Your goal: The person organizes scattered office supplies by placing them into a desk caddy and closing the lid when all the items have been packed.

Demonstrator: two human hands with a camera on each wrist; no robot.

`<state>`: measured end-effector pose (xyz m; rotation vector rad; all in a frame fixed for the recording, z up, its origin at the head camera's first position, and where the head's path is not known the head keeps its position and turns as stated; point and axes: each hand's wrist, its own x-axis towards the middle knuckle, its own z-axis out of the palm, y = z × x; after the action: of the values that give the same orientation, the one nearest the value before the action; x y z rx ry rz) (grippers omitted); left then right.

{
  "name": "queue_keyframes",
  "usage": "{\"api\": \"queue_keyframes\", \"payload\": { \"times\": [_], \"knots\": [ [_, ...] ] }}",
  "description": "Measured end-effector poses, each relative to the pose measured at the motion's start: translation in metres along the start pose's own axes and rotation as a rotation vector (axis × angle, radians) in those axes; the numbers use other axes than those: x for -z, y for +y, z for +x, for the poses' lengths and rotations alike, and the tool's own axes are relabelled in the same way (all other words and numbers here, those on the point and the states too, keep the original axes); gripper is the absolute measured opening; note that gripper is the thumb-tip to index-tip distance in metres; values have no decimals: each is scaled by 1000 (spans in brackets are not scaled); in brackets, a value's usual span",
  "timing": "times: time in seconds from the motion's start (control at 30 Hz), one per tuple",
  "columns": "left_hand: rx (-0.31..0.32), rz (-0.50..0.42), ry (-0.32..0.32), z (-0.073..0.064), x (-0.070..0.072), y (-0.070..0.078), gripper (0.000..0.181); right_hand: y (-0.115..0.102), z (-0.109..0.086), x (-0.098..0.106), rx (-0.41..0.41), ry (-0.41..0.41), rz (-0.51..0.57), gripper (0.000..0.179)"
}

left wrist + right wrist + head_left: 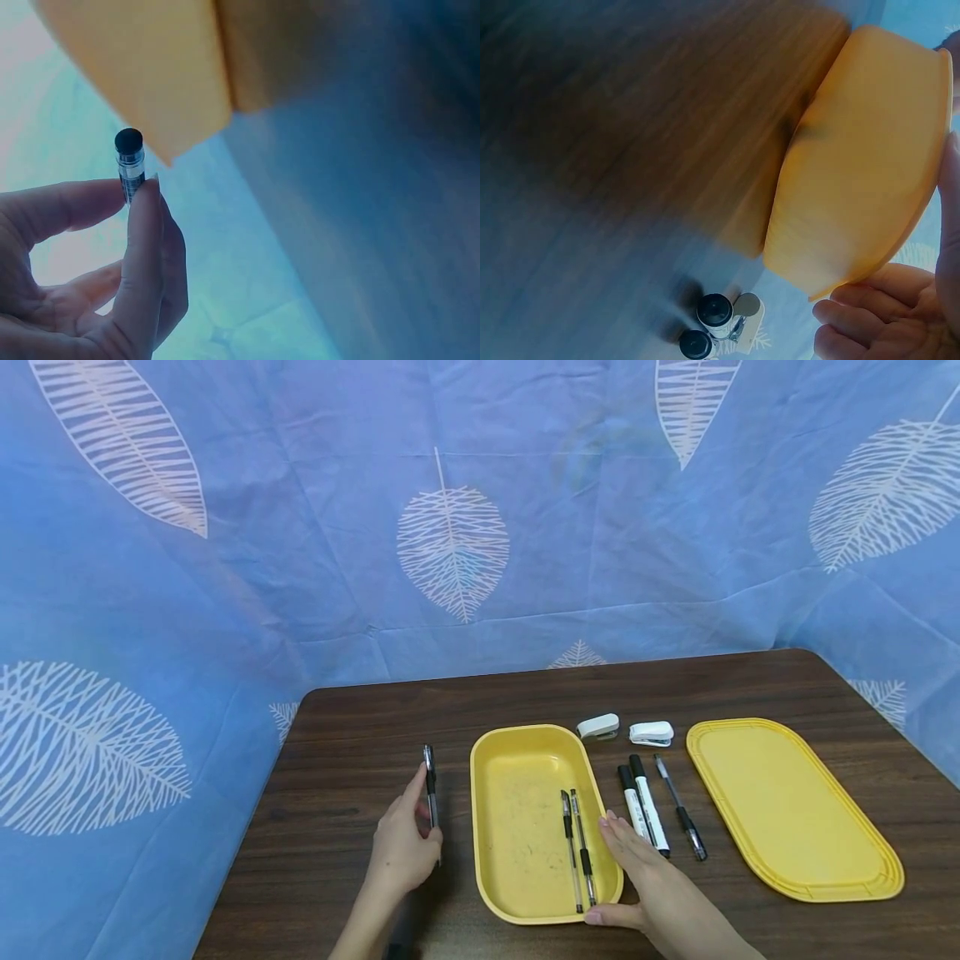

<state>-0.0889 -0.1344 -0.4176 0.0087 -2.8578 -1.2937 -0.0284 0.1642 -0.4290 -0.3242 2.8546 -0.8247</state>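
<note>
My left hand [402, 850] pinches an upright gel pen [430, 781] between thumb and fingers, left of the yellow box [476, 827]. In the left wrist view the dark round end of that pen [129, 141] sticks up above the fingertips. Two pens, one a capped pen [567, 827] and beside it another pen [585, 860], lie lengthwise along the box's right side. My right hand [651, 885] rests against the box's near right corner, fingers extended along the right rim and thumb at the near rim. The right wrist view shows its fingers touching the box's outer wall [855, 165].
Right of the box lie two black-capped white markers [649, 810] and another pen [681, 810]. Behind them are two white staplers, one left [597, 725] and one right [651, 732]. A yellow lid [802, 810] lies farther right on the dark wooden table [375, 718]. Blue leaf-patterned cloth [322, 527] hangs behind.
</note>
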Motion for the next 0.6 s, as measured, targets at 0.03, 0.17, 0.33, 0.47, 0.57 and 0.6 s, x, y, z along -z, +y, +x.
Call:
{"api": "queue_keyframes", "payload": {
  "times": [0.03, 0.17, 0.33, 0.47, 0.57, 0.6],
  "knots": [
    [-6, -4, 4, -1, 2, 2, 84, 0, 0, 0, 1, 1, -3, 108],
    [-36, -12, 12, -4, 7, 11, 85, 0, -1, 0, 1, 0, -5, 108],
    [-68, -49, 11, -7, 13, 23, 86, 0, -1, 0, 18, 13, -5, 107],
    [-98, -77, 0, -10, 16, 32, 86, -1, -1, 0, 12, 12, -13, 107],
    [-110, -95, -15, -12, 17, 38, 86, -1, -1, 0, 5, 8, -11, 108],
    [-112, -96, -18, -13, 17, 40, 86, -1, -1, 0, 5, 7, -10, 108]
  ]
}}
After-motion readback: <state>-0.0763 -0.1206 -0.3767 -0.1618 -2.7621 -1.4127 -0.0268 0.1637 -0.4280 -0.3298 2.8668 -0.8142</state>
